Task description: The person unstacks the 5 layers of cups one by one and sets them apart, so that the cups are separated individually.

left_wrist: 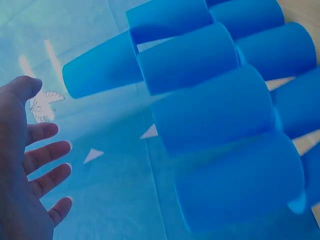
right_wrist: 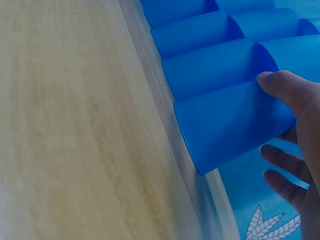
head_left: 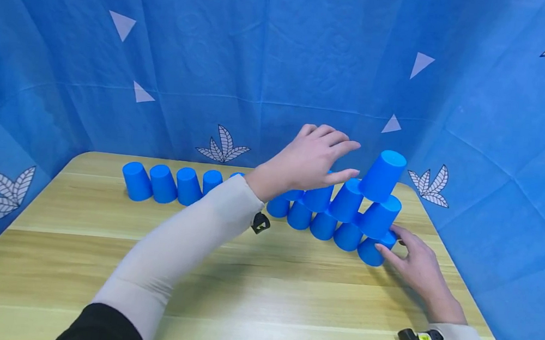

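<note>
Upside-down blue cups stand in a stepped wall on the right of the table. A single top cup (head_left: 383, 176) rests on the second-row cups (head_left: 347, 200), which sit on a bottom row. My right hand (head_left: 421, 263) holds the end cup (right_wrist: 230, 130) of the bottom row, thumb on its near side and a finger behind it. Left of the top cup, my left hand (head_left: 315, 157) hovers over the second row with fingers spread. In the left wrist view, the left hand (left_wrist: 22, 160) is apart from the cups and holds nothing.
More upside-down blue cups (head_left: 136, 181) form a line along the back left of the wooden table (head_left: 259, 311), partly hidden by my left forearm. A blue patterned cloth (head_left: 264, 54) hangs behind and beside the table. Each sleeve carries a black wrist device (head_left: 420, 338).
</note>
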Motion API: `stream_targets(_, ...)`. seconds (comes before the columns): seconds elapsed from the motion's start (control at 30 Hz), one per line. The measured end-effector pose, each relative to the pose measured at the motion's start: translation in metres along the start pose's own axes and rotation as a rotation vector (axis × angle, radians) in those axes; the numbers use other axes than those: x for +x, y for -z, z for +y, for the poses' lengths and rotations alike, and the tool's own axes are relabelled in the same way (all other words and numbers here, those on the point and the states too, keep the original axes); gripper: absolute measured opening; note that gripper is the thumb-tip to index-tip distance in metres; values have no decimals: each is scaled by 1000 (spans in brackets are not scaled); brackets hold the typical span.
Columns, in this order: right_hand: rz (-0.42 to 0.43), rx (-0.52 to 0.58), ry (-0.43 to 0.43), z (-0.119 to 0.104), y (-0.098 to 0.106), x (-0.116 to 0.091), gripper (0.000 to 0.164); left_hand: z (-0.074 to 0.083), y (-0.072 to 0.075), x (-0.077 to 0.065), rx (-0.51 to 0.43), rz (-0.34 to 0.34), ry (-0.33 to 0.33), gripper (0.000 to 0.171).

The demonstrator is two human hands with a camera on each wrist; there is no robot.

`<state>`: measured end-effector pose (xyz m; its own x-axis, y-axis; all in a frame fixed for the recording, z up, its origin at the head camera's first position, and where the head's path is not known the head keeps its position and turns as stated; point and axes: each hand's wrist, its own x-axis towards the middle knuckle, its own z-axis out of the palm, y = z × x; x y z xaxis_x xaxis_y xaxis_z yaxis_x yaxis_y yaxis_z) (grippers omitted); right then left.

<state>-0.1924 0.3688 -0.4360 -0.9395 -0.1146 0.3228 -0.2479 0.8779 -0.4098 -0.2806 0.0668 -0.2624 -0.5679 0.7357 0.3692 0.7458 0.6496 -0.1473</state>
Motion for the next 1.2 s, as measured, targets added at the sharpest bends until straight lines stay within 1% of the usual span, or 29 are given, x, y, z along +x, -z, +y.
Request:
stream_targets(0.17,-4,-4,-1,0,0,0,62,14,-4,19,32,-42,17,66)
stream_targets(0.4,12,5,15,1,-1,0,60,32,-5,46,50,-52,7,66)
stream_targets(0.53,15,9,24,2,-2,0,60,40,-6,57,54,-79,3,66)
stream_targets(0.67,15,13,27,1,-3,0,60,46,-10,64,46,-101,2,65)
stream_targets(0.83,15,18,25,1,-4,0,59,50,-16,69,39,-132,12,66)
stream_targets(0.93,14,11,25,2,-4,0,60,50,-16,69,40,-133,13,66)
stream_targets(1.07,14,1,23,2,-4,1,60,48,-11,66,40,-96,13,65)
stream_targets(1.2,13,3,23,3,-2,2,60,43,-3,56,21,-32,22,64)
